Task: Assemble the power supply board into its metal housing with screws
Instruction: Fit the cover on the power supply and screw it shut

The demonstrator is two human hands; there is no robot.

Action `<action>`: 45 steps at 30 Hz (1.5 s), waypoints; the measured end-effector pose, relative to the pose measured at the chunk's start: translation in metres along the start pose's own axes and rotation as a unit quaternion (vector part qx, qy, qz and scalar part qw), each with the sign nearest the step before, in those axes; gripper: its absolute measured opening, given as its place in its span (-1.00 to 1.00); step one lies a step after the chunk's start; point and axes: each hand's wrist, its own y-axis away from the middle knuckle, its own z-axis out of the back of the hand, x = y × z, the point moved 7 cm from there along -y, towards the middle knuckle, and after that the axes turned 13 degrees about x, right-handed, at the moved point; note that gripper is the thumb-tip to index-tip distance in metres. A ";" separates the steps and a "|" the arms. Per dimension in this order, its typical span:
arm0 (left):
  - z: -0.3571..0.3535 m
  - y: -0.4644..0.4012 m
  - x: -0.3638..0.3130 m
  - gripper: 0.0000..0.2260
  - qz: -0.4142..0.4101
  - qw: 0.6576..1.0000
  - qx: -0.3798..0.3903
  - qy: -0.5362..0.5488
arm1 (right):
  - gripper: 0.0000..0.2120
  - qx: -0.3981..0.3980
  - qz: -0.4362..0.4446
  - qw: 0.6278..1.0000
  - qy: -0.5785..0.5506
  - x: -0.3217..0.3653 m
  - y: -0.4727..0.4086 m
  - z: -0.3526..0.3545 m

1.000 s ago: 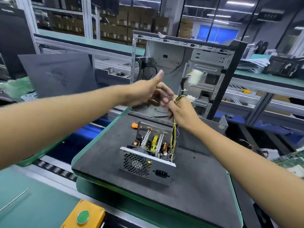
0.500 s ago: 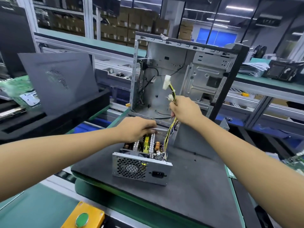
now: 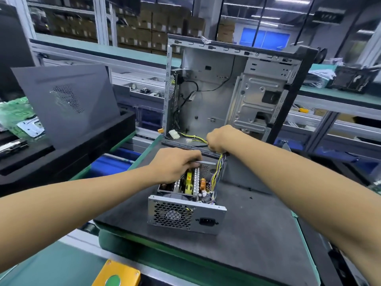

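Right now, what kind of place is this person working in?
Most likely a computer assembly factory line. An open computer case stands behind an uncovered power supply, green circuit boards lie at the left, and stacked cardboard boxes fill the shelves behind.

A dark grey mat (image 3: 257, 234) covers the green-edged pallet (image 3: 132, 162) under the gripped work. Just beyond the grip stands an open computer case (image 3: 212, 83), upright, with black cables hanging inside its left wall. Well to the left of the grip, a grey side panel (image 3: 68, 102) with a perforated vent leans tilted in a black foam tray (image 3: 61, 162); green circuit boards (image 3: 14, 112) lie further left. Nearer the viewer than the grip, at the bottom edge, sits a yellow box with a green button (image 3: 115, 277). Far behind, shelves hold stacked cardboard boxes (image 3: 156, 32).
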 end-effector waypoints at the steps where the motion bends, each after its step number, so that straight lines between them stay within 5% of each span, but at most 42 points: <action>1: -0.001 0.000 0.000 -0.90 -0.001 1.000 0.000 0.002 | -0.69 0.008 0.008 1.000 0.013 0.003 -0.001 0.001; 9: -0.003 0.001 0.010 -0.89 0.011 0.999 -0.043 0.001 | -0.70 0.090 0.029 0.995 0.015 -0.013 -0.007 -0.005; 17: -0.004 0.000 0.010 -0.89 -0.002 0.999 -0.047 -0.007 | -0.84 0.053 0.059 0.997 -0.016 0.010 -0.034 0.009; 28: -0.007 -0.005 0.009 -0.93 -0.014 0.999 -0.029 -0.043 | -0.69 -0.015 0.164 0.985 -0.056 0.054 -0.046 0.035; 34: -0.010 -0.011 0.005 -0.58 0.000 0.997 0.053 -0.061 | -0.90 0.026 0.235 0.955 -0.177 0.088 -0.038 0.055; 38: -0.010 -0.013 0.000 -0.64 -0.015 0.991 0.102 -0.079 | -0.78 0.095 0.244 0.896 -0.358 0.072 -0.025 0.044; 42: -0.014 -0.013 0.004 -0.66 0.009 0.989 0.126 -0.083 | -0.88 0.122 0.262 0.831 -0.475 0.052 -0.002 0.039; 45: -0.008 -0.011 0.000 -0.62 0.020 0.985 0.095 -0.143 | -0.89 0.049 0.238 0.868 -0.432 0.022 0.021 0.039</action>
